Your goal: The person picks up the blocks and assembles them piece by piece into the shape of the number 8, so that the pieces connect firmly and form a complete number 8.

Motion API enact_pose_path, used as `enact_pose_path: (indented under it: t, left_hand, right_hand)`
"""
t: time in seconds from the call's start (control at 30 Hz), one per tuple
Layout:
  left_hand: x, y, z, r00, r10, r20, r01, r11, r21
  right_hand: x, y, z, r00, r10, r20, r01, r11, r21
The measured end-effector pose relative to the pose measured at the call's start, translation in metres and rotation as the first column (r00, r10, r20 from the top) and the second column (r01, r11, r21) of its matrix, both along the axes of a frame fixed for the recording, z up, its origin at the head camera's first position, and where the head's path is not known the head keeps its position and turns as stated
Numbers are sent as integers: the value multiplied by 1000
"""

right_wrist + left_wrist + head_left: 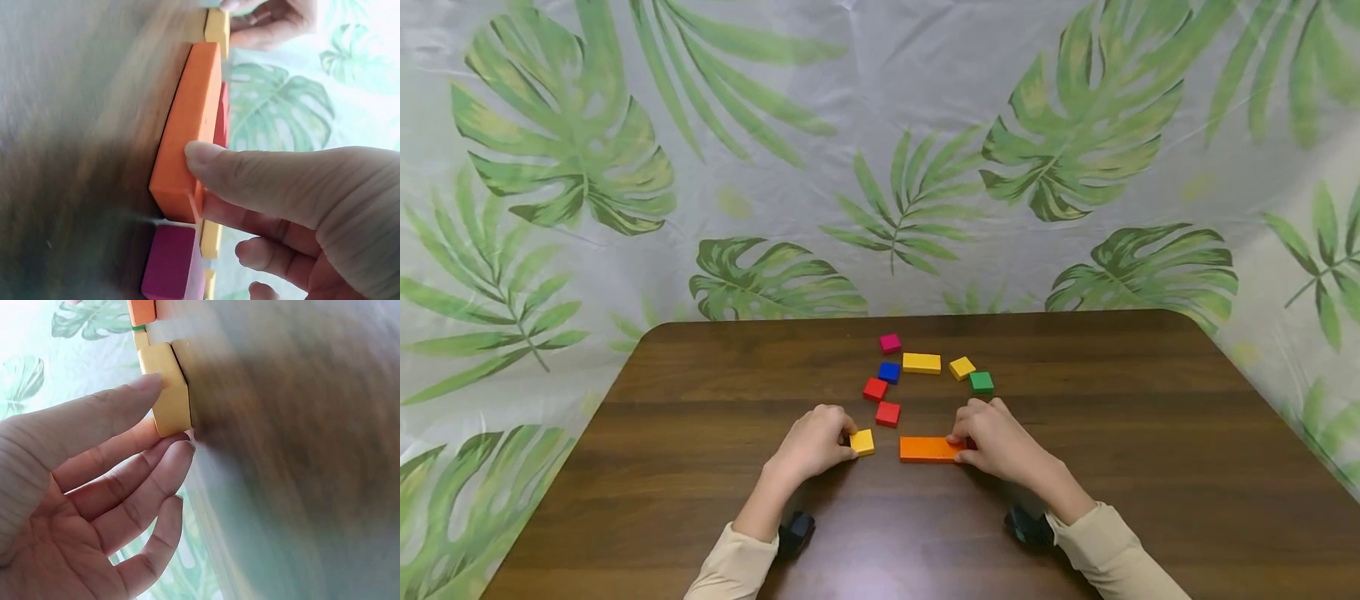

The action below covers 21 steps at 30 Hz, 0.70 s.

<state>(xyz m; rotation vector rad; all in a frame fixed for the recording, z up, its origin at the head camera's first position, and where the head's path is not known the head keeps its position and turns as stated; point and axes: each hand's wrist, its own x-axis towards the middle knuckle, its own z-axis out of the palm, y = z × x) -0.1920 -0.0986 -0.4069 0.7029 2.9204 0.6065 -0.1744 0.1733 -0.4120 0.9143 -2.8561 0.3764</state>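
My left hand (816, 440) pinches a small yellow block (862, 442) between thumb and fingers on the table. In the left wrist view the thumb lies on one face of this yellow block (173, 403), with the other fingers loosely bent. To its right, a long orange block (923, 450) lies flat, and my right hand (1000, 442) grips its right end. The right wrist view shows the thumb on the near side of the orange block (187, 125). A purple block (169, 259) lies close to its end there; the hand hides it in the head view. A gap separates the yellow and orange blocks.
Two red blocks (887, 414), a blue block (889, 372) and a pink block (890, 343) lie beyond the hands. Further right are a long yellow block (922, 363), a small yellow block (962, 368) and a green block (981, 382). A leaf-patterned cloth (895, 100) hangs behind the wooden table (700, 392).
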Motion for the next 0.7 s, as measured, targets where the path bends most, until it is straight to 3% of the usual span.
enact_pose_path:
  t: [0.1, 0.2, 0.43, 0.6, 0.7]
  left_hand:
    - [2, 2, 0, 1000, -3, -4, 3, 1000, -7]
    - [3, 3, -1, 1000, -10, -6, 10, 1000, -9]
    - [10, 3, -1, 1000, -31, 2, 31, 999, 4]
    - [14, 4, -1, 999, -41, 34, 41, 999, 9]
    - [16, 5, -1, 998, -57, 18, 57, 998, -1]
  right_hand:
    - [3, 0, -1, 1000, 20, 5, -20, 1000, -24]
    - [5, 2, -2, 995, 57, 77, -50, 995, -87]
    - [13, 3, -5, 940, 156, 302, -75, 962, -261]
    - [18, 2, -8, 912, 195, 362, -73, 944, -323]
    - [20, 0, -9, 905, 206, 372, -76, 939, -336]
